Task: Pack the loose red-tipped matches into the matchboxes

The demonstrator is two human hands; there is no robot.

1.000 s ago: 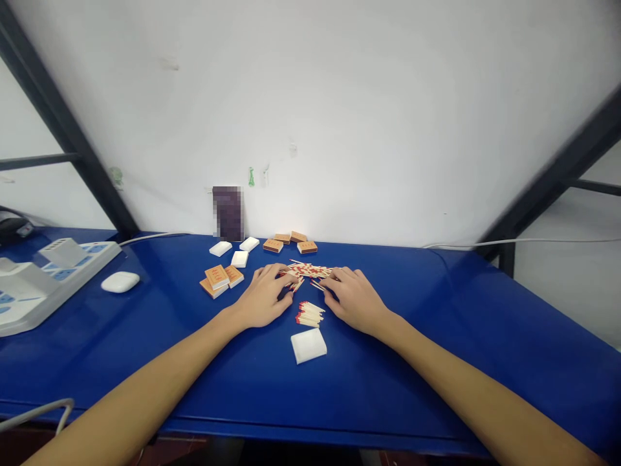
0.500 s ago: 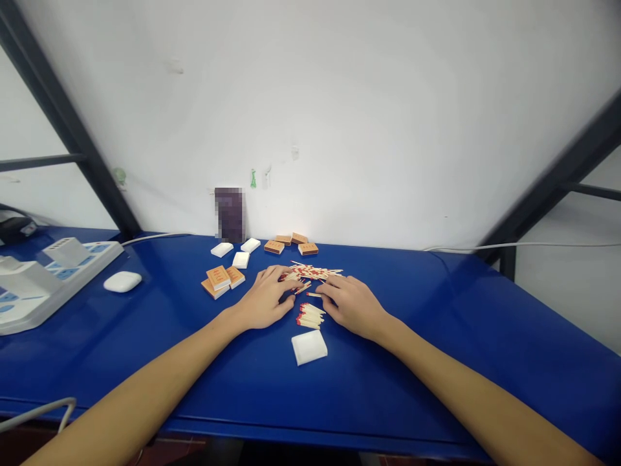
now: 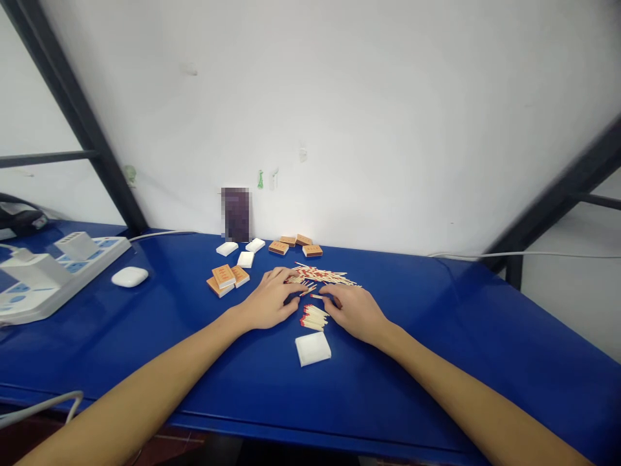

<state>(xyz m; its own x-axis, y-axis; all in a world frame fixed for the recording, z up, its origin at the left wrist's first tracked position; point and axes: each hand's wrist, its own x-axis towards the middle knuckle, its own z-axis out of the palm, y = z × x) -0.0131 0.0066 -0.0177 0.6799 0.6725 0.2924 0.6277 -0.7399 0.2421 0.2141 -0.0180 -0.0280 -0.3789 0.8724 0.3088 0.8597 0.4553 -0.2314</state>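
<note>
My left hand (image 3: 268, 301) rests palm down on the blue table (image 3: 436, 362), its fingertips among loose red-tipped matches (image 3: 323, 276) spread just beyond it. My right hand (image 3: 354, 310) lies beside it, fingers curled, pinching a single match (image 3: 317, 296) near its thumb. A small neat bundle of matches (image 3: 313, 317) sits between the two hands. A white inner tray of a matchbox (image 3: 313, 348) lies just in front of that bundle.
Orange matchbox sleeves (image 3: 227, 278) lie left of my hands, more (image 3: 295, 244) near the wall, with white trays (image 3: 241, 251) between. A white earbud case (image 3: 129, 276) and a power strip (image 3: 53, 275) are at far left. A cable (image 3: 524, 255) runs along the wall.
My right hand has drawn back toward me from the loose pile, bringing a match toward the small bundle. The camera view shifted slightly. My left hand has barely moved.
</note>
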